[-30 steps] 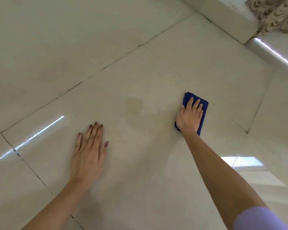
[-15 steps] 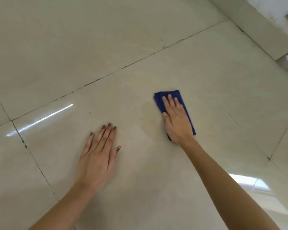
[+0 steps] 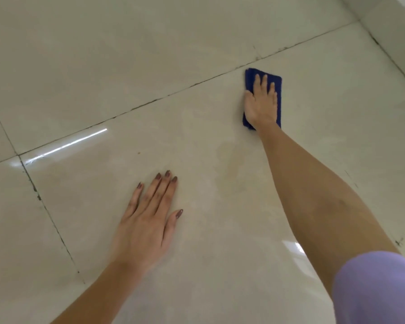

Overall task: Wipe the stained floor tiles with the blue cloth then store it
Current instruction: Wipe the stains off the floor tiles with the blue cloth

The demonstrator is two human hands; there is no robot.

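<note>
Mira: Since half a second ago the right hand (image 3: 262, 106) has slid the blue cloth (image 3: 250, 78) away from the person, off the yellowish stain (image 3: 229, 160) and up to the dark grout line (image 3: 173, 93).

Tom: And the left hand (image 3: 145, 228)?

Mira: Much as it was. It lies flat on the same floor tile (image 3: 91, 202), fingers straight and close together, holding nothing. I'd guess it props the body.

Tom: How is the cloth held?

Mira: It isn't gripped at all. The right palm lies on top with the fingers stretched out and slightly spread, pressing the folded pad to the tile. Blue shows past the fingertips and along both sides of the hand.

Tom: Where does that leave the stain?

Mira: Bare, between the two hands and nearer the person than the cloth. It looks faint but not gone, so I judge the wiping unfinished.

Tom: How will the cloth behave?

Mira: Soft and light, I'd say. On glossy tile it probably glides easily, so the flat palm's pressure keeps it in place. With too little pressure it may bunch or slip out.

Tom: And for storing?

Mira: Pinching a free edge should lift it, best the far one beyond the fingertips. Expect it to droop and unfold. No storage place is in view.
</note>
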